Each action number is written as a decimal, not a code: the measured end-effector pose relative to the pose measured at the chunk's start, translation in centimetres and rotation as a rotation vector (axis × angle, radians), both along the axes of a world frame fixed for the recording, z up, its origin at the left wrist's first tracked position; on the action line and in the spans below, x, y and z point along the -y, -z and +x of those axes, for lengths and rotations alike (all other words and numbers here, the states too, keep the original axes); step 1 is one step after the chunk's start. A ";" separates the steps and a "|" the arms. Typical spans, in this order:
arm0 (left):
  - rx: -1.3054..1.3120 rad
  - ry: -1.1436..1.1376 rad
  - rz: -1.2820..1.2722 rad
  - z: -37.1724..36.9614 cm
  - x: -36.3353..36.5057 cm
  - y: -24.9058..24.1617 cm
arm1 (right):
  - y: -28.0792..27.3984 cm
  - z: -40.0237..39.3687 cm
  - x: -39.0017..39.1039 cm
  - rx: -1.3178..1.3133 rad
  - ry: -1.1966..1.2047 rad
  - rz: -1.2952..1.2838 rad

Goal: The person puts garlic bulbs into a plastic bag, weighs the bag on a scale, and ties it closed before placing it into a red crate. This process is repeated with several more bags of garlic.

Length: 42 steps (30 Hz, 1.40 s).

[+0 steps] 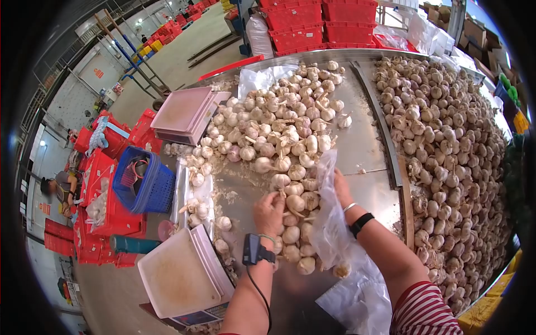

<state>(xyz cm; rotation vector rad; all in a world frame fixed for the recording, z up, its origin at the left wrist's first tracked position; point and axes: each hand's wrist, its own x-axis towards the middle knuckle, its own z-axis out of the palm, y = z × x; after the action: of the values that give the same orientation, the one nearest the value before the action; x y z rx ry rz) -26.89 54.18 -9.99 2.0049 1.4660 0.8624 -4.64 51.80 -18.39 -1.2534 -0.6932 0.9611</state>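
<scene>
Many garlic bulbs (pixel 279 131) lie in a loose heap on the metal table (pixel 354 151). My left hand (pixel 269 213) is at the near part of the heap, its fingers closed against a bulb by the fingertips. On the right, my right hand (pixel 341 190) is at the edge of a clear plastic bag (pixel 329 223), which hangs down beside the bulbs; its fingers are mostly hidden behind the film. Another clear bag (pixel 357 296) lies crumpled below, near my right forearm.
A large garlic pile (pixel 446 167) lies right of a metal divider (pixel 379 123). Two scales (pixel 181 273) stand on the left, with a blue basket (pixel 142 181) between them. Red crates (pixel 293 25) stack beyond the table. A person (pixel 64 187) is far left.
</scene>
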 end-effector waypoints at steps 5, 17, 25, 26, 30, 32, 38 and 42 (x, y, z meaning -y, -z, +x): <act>0.022 0.110 0.051 -0.3 3.4 0.4 | -2.6 -2.2 4.5 0.448 -0.029 -0.049; 0.636 0.242 -0.417 -1.9 22.7 -14.2 | -22.3 -8.6 22.9 0.457 -0.090 -0.001; 1.142 0.270 -0.762 -8.3 25.3 -16.6 | -25.7 -11.2 32.1 0.101 -0.203 -0.029; 1.204 0.275 -0.736 -9.7 25.5 -17.0 | -25.7 -11.7 32.9 0.410 -0.145 -0.104; 1.282 0.252 -0.676 -14.2 27.6 -18.5 | -24.5 -13.8 34.6 0.948 0.159 -0.146; 1.299 0.228 -0.652 -16.5 28.5 -18.4 | -24.9 -14.5 35.3 1.037 0.288 -0.186; 0.720 0.266 -0.252 -23.2 27.8 -16.4 | -23.8 -15.6 36.8 0.945 0.248 -0.157; 0.067 0.533 0.164 -23.3 30.6 -22.5 | -24.2 -18.3 37.5 1.007 0.108 -0.188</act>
<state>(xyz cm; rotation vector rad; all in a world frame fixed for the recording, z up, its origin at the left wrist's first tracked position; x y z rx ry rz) -50.20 23.53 12.54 2.3017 0.7755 0.8189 -22.96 14.34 5.85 -1.9257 -1.3020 0.2445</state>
